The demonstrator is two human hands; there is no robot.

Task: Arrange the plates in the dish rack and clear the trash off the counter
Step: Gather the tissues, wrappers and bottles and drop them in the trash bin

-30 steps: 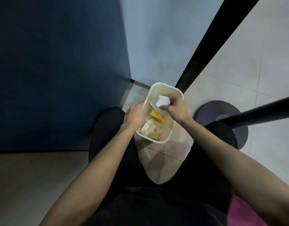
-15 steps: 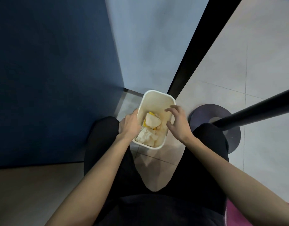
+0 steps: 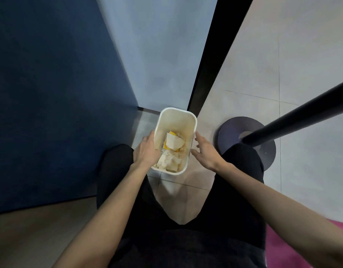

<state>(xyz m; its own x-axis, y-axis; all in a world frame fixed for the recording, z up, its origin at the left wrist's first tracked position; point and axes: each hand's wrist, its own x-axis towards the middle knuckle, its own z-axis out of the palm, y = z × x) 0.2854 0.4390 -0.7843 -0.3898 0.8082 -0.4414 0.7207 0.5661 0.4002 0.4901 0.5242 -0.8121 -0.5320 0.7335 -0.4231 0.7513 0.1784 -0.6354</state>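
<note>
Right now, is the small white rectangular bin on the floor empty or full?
Partly full: crumpled pale paper and a white cup lie in the white rectangular bin; upper walls bare.

Pale tiled floor here. The white bin stands on it, left hand gripping its rim. Right of that grip sits a round dark pole base; pink mat lies nearer the body.

Prob. home: tiled floor, waste bin.
</note>
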